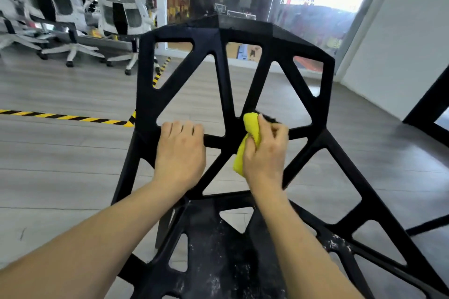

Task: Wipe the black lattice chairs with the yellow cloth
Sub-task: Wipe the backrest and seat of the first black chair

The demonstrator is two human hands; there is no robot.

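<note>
While left hand [181, 145] grips black plastic lattice chair [226, 60] backrest strut, right hand [264, 150] clenches bunched yellow cloth [250, 138] on centre junction. Risk imo: white dust on seat gets missed.

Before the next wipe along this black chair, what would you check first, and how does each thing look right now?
1. Cloth in hand: ok. The right hand has a grip on the bunched yellow cloth.
2. Cloth on the chair: ok. It presses where the bars of the black lattice chair meet on the backrest.
3. Chair steadied: ok. The left hand curls over a horizontal bar.
4. Seat clean: not ok. White specks show on the seat.
5. Upper backrest clean: cannot tell, too dark.
6. Room to move: ok. The wooden floor beside the chair looks free.
</note>
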